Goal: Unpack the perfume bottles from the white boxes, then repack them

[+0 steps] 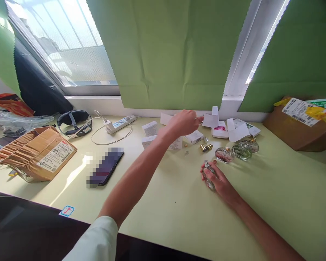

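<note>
My right hand (216, 180) rests on the pale green table (274, 195) and grips a small clear glass bottle (208, 174). My left hand (185, 122) is stretched far forward over several small white boxes (150, 128), its fingers pinched together near an open white box (210, 120); whether something small is between the fingertips is unclear. Two round glass bottles (224, 154) (242, 152) lie just beyond my right hand. Small gold caps (205, 147) lie between the bottles and the boxes.
A dark phone (105, 166) lies left of my arm. A torn cardboard box (35, 154) sits at the left, another brown box (299, 127) at the far right. A power strip with cable (119, 124) and a black headset (74, 122) lie by the window sill.
</note>
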`<state>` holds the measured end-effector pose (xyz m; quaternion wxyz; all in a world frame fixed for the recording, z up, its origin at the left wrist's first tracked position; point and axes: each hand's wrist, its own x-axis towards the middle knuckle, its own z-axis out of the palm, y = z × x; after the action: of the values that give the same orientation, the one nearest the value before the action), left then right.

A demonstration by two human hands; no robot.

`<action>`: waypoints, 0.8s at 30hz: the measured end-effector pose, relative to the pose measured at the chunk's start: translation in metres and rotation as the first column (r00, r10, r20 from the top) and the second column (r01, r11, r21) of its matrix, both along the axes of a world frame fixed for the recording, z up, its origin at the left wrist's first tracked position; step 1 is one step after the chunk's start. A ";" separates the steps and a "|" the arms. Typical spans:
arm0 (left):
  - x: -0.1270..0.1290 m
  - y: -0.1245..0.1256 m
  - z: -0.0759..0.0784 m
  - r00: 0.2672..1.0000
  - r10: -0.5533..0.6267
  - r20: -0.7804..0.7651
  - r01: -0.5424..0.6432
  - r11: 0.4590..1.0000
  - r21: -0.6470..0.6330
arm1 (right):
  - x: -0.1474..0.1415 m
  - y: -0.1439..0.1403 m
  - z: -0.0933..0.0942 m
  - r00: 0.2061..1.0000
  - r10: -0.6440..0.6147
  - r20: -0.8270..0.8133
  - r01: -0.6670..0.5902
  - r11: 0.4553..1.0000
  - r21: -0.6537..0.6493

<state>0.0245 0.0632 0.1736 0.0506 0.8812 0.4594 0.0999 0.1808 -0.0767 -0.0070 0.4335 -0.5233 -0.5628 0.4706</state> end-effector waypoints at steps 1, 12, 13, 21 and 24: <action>0.007 0.003 -0.006 0.999 -0.030 -0.034 0.027 0.996 -0.086 | 0.000 0.001 -0.001 0.998 0.038 -0.043 -0.039 0.999 -0.031; 0.022 -0.004 -0.076 0.992 -0.126 0.008 0.123 0.953 -0.276 | 0.006 0.007 0.001 0.939 0.097 -0.329 -0.135 0.986 -0.094; 0.018 -0.008 -0.075 0.974 -0.219 0.059 0.227 0.921 -0.317 | 0.008 0.008 0.000 0.937 0.094 -0.337 -0.132 0.987 -0.093; 0.010 -0.031 -0.081 0.776 -0.623 0.102 0.626 0.740 -0.244 | 0.014 0.004 0.006 0.947 0.183 -0.263 -0.212 0.973 -0.086; 0.008 -0.041 -0.090 0.767 -0.641 -0.008 0.639 0.765 -0.080 | 0.010 0.001 0.008 0.978 0.158 -0.134 -0.167 0.984 -0.064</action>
<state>0.0329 0.0222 0.0840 0.1055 0.9841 0.1357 0.0447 0.1913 -0.0758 0.0014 0.4089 -0.4600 -0.5565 0.5581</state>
